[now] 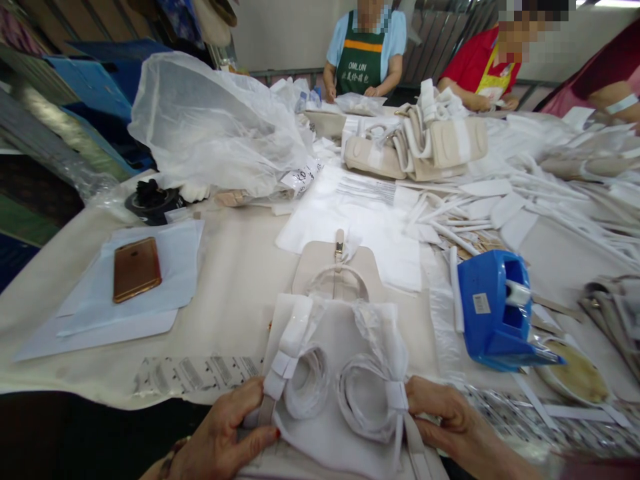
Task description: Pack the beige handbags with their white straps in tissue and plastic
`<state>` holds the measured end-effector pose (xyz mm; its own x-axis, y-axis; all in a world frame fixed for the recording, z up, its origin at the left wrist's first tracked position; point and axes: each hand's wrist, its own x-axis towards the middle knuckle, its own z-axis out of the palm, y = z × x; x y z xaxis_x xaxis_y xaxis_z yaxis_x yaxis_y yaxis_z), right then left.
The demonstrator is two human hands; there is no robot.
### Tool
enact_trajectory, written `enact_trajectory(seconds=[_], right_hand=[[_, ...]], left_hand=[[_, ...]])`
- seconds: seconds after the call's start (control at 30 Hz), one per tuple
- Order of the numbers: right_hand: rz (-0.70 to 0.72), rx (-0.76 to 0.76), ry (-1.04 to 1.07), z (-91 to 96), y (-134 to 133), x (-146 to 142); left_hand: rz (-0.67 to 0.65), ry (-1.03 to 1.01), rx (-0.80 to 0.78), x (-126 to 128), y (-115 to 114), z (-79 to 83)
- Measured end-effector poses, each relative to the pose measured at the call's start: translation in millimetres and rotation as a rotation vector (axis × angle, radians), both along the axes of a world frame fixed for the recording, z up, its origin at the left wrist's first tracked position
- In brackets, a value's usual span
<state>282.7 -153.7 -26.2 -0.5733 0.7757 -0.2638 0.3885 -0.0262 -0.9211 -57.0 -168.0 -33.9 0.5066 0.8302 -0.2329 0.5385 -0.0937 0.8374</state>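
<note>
A beige backpack (330,447) lies in front of me at the table's near edge. Its flap (307,267) points away from me, with a small buckle tab and a curved top handle. Two coiled straps in white wrapping, the left coil (320,373) and the right coil (345,387), rest on its panel. My left hand (225,427) is closed on the bag's left side strap, thumb on the near side. Opposite it, my right hand (445,417) pinches the right side beside the white band. Both palms are partly hidden.
White sheets (350,207) lie beyond the bag. A phone (137,269) sits on papers at left, near a black tape roll (153,203). At right stands a blue tape dispenser (493,307). Plastic bags (215,127) and beige bags (375,157) are heaped behind; co-workers stand across the table.
</note>
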Motion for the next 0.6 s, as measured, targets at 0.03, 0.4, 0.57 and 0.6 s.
enact_trajectory(seconds=[0.03, 0.4, 0.57, 0.6], right_hand=[[-0.027, 0.017, 0.005, -5.0, -0.8, -0.2], [0.042, 0.173, -0.057, -0.8, 3.1, -2.0], [0.006, 0.232, -0.041, -6.7, 0.2, -3.5], [-0.004, 0.237, -0.034, -7.9, -0.9, -3.5]], left_hand=[[0.005, 0.002, 0.016, 0.2, -0.2, -0.7], [0.08, 0.351, 0.719, -7.3, -10.8, 5.8], [-0.263, 0.324, 0.865, 59.0, 12.5, 53.4], [-0.365, 0.295, 0.801, 77.6, 19.1, 57.1]])
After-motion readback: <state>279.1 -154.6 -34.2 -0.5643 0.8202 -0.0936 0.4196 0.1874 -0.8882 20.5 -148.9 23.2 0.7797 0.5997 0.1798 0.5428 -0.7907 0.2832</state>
